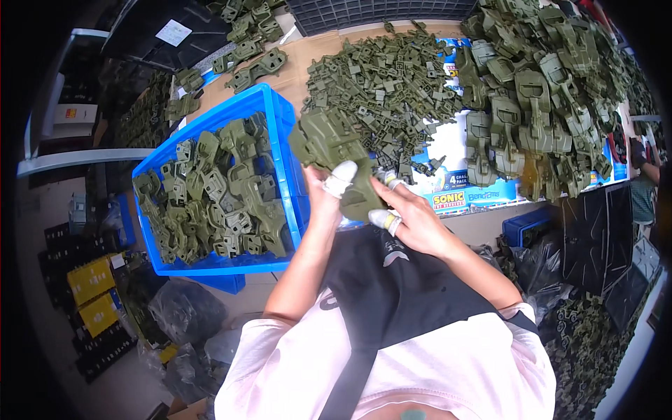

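An olive-green moulded plastic part [327,140], shaped like a toy vehicle body, is held up in front of my apron between both hands. My left hand [324,196] grips its left side, with a white-capped thumb on top and the other fingers hidden. From the right, my right hand [418,222] closes on the lower end, its white-covered fingertips against the part. Whether a smaller piece is also in those fingers, I cannot make out. Just beyond lies a heap of small green plastic pieces [385,84].
A blue crate [285,157] of similar green bodies stands on the left. Large green parts [532,105] are piled at the right of the table. Black trays [381,14] stand at the back; plastic bags [185,308] lie on the floor. Another person's arm [651,168] shows far right.
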`<state>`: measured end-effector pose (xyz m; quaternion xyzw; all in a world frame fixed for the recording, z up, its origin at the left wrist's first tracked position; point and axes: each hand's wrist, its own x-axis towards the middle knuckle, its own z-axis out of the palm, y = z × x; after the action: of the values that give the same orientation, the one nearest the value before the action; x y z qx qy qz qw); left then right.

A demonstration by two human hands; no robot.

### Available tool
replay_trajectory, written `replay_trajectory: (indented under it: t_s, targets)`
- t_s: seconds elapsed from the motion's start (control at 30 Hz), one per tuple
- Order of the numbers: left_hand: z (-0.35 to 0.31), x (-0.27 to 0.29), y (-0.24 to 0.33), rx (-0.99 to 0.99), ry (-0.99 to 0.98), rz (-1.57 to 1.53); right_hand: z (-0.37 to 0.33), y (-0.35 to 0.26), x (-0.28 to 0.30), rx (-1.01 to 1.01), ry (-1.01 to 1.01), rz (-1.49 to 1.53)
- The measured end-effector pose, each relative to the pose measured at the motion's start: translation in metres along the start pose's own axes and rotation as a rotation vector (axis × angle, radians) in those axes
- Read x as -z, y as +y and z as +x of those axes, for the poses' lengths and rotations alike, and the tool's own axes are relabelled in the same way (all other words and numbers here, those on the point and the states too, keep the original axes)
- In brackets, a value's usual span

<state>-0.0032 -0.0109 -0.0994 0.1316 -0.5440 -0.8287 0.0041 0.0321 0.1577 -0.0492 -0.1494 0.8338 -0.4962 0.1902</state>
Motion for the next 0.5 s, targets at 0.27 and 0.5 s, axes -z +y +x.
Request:
replay_trajectory:
  t_s: [0.27, 0.5]
  targets:
    - [-0.017, 0.005, -0.001, -0.060, -0.030, -0.091, 0.008, 0.029, -0.009, -0.286, -0.159, 1.217]
    - [-0.031, -0.043, 0.084, -0.639, -0.661, 1.568, -0.011, 0.032, 0.042, -0.010, -0.040, 0.005]
